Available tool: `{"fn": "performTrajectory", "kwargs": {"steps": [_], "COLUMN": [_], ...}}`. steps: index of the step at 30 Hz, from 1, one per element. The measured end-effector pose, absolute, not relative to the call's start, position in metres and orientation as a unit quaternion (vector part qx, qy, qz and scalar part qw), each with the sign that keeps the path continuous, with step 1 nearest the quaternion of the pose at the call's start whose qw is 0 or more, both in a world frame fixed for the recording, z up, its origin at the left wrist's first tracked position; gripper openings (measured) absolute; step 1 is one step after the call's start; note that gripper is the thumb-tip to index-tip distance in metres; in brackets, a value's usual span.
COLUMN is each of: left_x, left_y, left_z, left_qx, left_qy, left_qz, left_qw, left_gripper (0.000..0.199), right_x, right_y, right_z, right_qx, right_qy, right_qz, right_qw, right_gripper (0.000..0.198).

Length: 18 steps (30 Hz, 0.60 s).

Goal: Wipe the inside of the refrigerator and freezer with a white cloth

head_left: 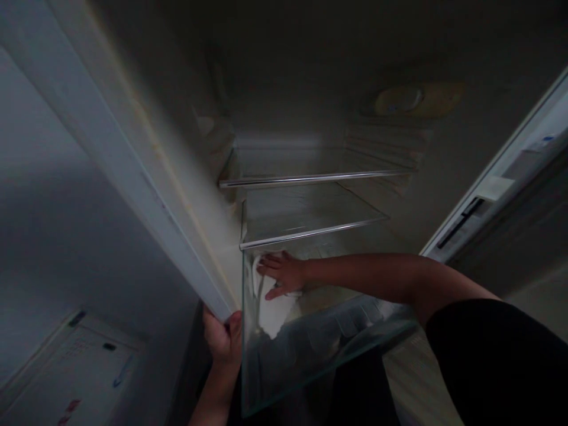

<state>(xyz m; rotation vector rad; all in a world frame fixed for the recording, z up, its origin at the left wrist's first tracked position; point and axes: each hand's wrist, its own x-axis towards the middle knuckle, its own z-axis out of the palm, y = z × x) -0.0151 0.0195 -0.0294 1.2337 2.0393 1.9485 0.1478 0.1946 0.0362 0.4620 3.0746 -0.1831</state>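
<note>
My right hand [281, 275] presses down on a white cloth [276, 313], fingers spread over it. The cloth lies bunched on a glass shelf [319, 381], near its left side; part of it is hidden under the palm. At the left, my left hand [224, 336] is closed round the front edge of the refrigerator wall [202, 260], close to the shelf's left edge. Its fingertips are partly hidden. The glass shelf juts out of the refrigerator towards me.
Two more glass shelves, an upper one [310, 178] and a middle one [310, 234], with light front trims sit further in. A yellowish control housing [419, 99] is on the inner right wall. The refrigerator door [483, 189] stands at the right. A pale box-like object [75, 373] is at lower left.
</note>
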Motion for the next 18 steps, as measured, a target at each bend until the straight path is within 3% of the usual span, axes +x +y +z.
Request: {"fn": "performTrajectory", "kwargs": {"steps": [13, 18], "left_x": [-0.022, -0.021], "left_y": [0.022, 0.023], "left_z": [-0.039, -0.035], "left_qx": [0.392, 0.404], "left_qy": [0.652, 0.642], "left_qz": [0.649, 0.651], "left_qw": [0.016, 0.001], "left_gripper": [0.069, 0.067], "right_x": [0.325, 0.353], "right_y": [0.292, 0.307], "right_z": [0.064, 0.080], "right_qx": [0.086, 0.112], "right_qy": [0.994, 0.981], "right_qz": [0.071, 0.124], "right_qw": [-0.012, -0.094], "right_gripper": [0.061, 0.054]}}
